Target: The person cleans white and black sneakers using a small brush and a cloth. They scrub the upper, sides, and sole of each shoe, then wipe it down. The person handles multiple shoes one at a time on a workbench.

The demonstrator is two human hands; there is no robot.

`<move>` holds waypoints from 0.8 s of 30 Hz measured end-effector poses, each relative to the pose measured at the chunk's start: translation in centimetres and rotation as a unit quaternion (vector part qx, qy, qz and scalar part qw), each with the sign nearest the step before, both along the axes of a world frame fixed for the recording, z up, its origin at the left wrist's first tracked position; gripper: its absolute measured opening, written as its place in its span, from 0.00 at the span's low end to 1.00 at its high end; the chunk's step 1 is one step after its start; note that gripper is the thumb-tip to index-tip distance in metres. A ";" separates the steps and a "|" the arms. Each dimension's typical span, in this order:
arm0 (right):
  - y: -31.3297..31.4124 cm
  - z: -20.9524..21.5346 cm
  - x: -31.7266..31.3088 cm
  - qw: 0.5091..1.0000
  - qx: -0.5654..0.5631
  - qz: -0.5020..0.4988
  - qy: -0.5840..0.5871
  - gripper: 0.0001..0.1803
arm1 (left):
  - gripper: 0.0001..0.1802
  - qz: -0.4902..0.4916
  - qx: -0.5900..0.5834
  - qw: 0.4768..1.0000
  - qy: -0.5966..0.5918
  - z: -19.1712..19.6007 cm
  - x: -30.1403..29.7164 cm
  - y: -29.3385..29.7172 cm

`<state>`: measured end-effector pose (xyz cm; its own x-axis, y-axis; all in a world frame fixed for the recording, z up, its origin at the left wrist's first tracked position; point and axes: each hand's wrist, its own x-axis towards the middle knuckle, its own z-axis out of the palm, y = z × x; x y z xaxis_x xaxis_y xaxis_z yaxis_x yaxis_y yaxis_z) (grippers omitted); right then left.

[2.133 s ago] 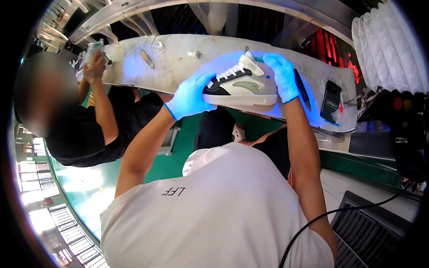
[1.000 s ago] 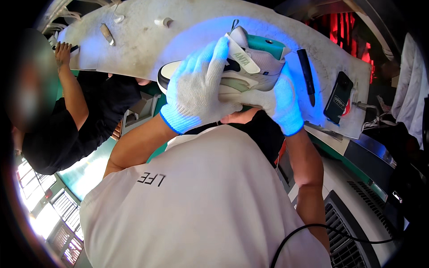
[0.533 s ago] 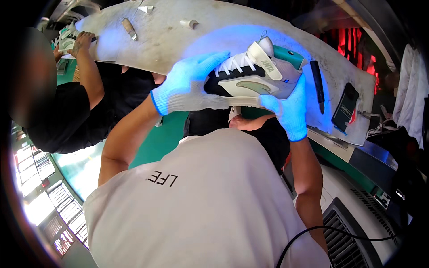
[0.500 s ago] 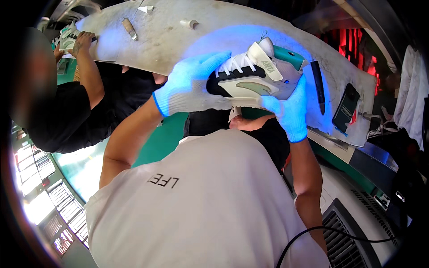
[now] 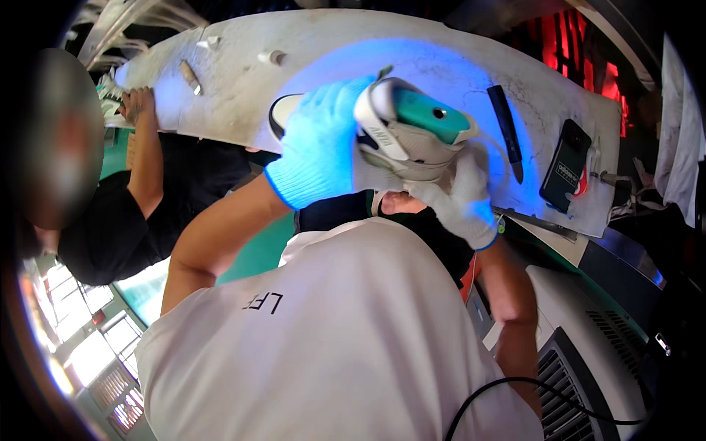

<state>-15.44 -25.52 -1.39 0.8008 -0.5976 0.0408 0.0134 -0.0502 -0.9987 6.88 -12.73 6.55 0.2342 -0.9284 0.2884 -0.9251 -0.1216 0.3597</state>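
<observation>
Over the pale surface's near edge hangs a white, grey and black shoe; the left grip is clamped on its midfoot, the right grip on its heel; a teal insert fills its opening; its pale strap bears grey lettering.

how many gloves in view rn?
2: one on the left hand, gripping the shoe; one on the right hand, by its heel. The co-worker's hand looks bare; others may be hidden.
</observation>
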 end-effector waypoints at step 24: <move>-2.4 4.1 7.6 0.931 0.242 0.215 0.170 0.27 | 0.13 -0.148 -0.358 0.916 -0.106 -7.8 3.3 6.1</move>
